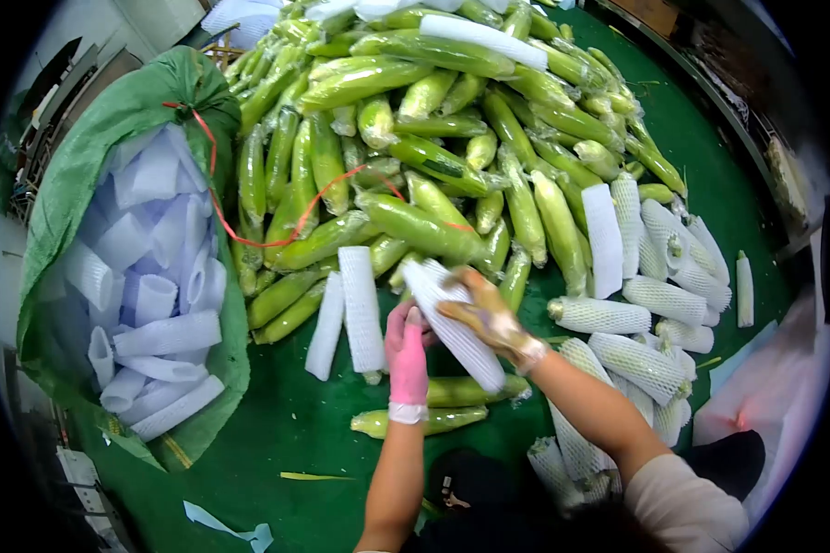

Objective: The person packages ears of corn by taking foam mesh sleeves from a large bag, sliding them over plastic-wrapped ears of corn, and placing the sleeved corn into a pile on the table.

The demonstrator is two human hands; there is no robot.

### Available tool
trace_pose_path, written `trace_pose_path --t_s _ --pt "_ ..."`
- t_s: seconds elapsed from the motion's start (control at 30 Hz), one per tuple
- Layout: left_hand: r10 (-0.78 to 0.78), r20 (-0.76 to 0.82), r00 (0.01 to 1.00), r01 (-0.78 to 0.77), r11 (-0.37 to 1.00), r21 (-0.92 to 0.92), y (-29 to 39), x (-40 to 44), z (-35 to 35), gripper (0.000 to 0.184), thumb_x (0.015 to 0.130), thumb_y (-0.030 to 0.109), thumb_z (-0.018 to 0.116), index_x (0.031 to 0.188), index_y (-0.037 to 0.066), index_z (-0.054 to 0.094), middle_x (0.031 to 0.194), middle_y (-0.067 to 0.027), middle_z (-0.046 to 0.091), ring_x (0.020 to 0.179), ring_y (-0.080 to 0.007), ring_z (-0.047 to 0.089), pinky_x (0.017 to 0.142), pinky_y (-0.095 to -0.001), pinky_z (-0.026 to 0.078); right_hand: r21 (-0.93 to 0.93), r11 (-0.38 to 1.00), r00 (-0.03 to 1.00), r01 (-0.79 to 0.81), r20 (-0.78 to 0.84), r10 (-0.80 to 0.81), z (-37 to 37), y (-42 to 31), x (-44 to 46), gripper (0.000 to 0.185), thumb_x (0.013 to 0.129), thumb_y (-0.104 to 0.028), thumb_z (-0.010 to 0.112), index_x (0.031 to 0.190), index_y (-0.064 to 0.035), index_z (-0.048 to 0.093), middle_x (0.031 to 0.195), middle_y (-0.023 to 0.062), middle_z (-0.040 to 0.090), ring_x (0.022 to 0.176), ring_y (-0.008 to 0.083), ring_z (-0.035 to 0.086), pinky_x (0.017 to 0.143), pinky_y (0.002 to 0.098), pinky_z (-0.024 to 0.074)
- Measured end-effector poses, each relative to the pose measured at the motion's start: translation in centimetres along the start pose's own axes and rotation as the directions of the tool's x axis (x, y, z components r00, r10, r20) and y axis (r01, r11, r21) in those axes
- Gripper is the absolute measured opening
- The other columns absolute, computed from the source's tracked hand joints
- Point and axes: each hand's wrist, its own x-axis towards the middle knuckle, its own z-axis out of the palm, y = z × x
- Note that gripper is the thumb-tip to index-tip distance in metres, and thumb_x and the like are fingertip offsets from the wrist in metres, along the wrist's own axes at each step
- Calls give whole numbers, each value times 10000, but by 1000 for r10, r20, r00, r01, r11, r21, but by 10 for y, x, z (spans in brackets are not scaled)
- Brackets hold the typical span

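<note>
A white foam net sleeve [463, 348] slants between my hands above the floor. My right hand [489, 318], in a stained yellowish glove, is closed across its upper part. My left hand [407, 358], in a pink glove, has its fingers curled against the sleeve's left side, partly hidden behind it. Whether a corn cob is inside this sleeve I cannot tell. Below my hands lie two plastic-wrapped green corn cobs [420, 422]. Just left of my left hand, a net-sleeved cob [361, 309] lies beside a flat white sleeve [326, 327].
A large heap of plastic-wrapped corn [433, 166] rises ahead. On the left, a green woven sack [60, 230] holds many white foam sleeves [166, 332]; a red string [286, 241] trails from it. Net-sleeved cobs [641, 364] pile up at right on the green floor [295, 415].
</note>
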Motion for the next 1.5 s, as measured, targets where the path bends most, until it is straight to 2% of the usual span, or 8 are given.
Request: trace_pose_path --t_s 0.3,0.57,0.83,0.97,1.13,1.2,1.4,1.5 --pt "-423 326 846 486 861 -146 -22 -64 57 186 815 74 550 971 -23 580 894 -85 628 811 -160 601 754 -278 485 285 947 976 -150 -107 187 -67 23 -126 501 791 -158 736 1191 -10 474 1105 59 536 1011 123 507 864 272 444" --pt "-195 395 898 203 979 22 -10 -30 100 263 941 228 477 1064 17 574 968 -92 631 857 -158 597 788 -286 490 738 672 951 -58 -163 262 -66 34 -94 315 817 -124 718 1038 7 535 881 -3 568 846 68 523 744 221 452" --pt "-208 442 872 143 974 177 -81 -24 127 325 955 207 485 1191 -13 524 1109 -119 608 1012 -176 577 928 -316 448 -67 997 816 -49 -579 1 -102 89 -96 254 833 -231 641 931 -11 560 863 169 568 746 260 575 680 354 453" --pt "-104 416 904 292 859 -421 -62 13 170 151 957 142 469 1009 10 520 969 -102 591 934 -189 582 855 -339 482 909 361 772 207 -379 511 -146 61 -74 274 917 -255 536 1044 -13 559 1117 142 618 994 255 602 888 343 499" --pt "219 176 960 -275 861 428 -130 42 202 339 923 302 579 1000 -25 534 839 -102 609 713 -180 540 663 -317 458 20 957 818 -291 -513 259 -182 139 -60 467 787 -369 711 937 59 601 888 185 661 770 247 622 675 349 486" --pt "-458 216 863 279 786 551 -102 27 203 435 963 399 479 1009 -23 574 878 -92 623 770 -161 546 719 -297 455 -176 959 831 -223 -549 92 -171 175 -69 335 834 -277 679 896 49 632 807 126 685 697 183 626 616 322 486" --pt "-599 630 494 863 423 -275 -56 -59 158 538 988 452 303 1185 -2 511 1102 -118 609 928 -255 597 849 -349 489 213 875 752 -434 -449 482 -132 -41 -137 292 818 -266 669 894 13 628 778 169 666 656 234 634 596 326 491" --pt "-630 494 599 759 644 -100 -64 -88 137 441 966 359 421 1242 18 461 1145 -111 581 1000 -246 582 873 -351 479 -296 927 916 -231 -387 105 -130 -45 -146 264 801 -271 679 908 -33 640 739 168 642 662 243 622 621 346 490"
